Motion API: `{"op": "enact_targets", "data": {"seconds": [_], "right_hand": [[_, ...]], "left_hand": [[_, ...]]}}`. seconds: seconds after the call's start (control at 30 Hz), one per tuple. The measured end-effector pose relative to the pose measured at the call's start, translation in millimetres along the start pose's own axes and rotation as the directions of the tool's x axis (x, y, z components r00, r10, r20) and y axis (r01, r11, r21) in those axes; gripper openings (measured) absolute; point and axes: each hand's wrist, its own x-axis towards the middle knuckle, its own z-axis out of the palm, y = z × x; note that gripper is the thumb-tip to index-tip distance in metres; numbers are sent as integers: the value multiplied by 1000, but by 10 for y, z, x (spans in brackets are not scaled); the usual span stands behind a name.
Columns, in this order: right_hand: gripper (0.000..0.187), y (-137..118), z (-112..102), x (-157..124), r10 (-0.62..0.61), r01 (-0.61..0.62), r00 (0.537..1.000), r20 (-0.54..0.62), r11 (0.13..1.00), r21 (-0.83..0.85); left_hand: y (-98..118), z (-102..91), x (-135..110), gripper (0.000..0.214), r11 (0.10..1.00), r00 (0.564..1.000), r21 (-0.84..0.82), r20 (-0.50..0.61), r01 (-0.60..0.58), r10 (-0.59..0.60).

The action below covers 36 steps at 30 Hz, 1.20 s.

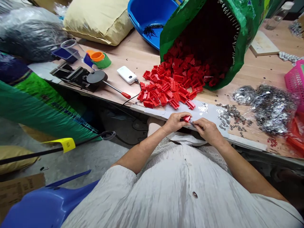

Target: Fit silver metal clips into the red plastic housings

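At the bench's (pixel 133 57) near edge, the left hand (pixel 175 122) pinches a red clip (pixel 186 118); the right hand (pixel 207 129) pinches a metal piece (pixel 193 123). Beyond lie red clips (pixel 171 85) spilling from a green sack (pixel 213 38), metal bits (pixel 232 115) to the right.

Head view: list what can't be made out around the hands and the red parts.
- Small metal piece at the right hand: too small, mostly covered by fingers.
- Red part in the left hand: mostly hidden by the grip.
- Green sack interior: in shadow, depth of red pile unseen.
- Pink basket: cut off by right edge.
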Motion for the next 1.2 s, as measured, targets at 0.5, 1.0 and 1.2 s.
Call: {"op": "enact_targets", "data": {"seconds": [0.5,1.0,1.2], "right_hand": [[20,-145,-23,-8,91,-87,995,-37,992,88],[18,-169,-46,-4,69,-69,998,9,998,2],[20,-234,-166,-13,85,-71,994,-61,975,211]], "left_hand": [[-119,37,-83,38,987,999,-157,-16,-36,34],[-126,20,-98,35,956,999,-291,-4,-32,32],[60,86,-138,39,815,988,-578,-103,35,-116]]}}
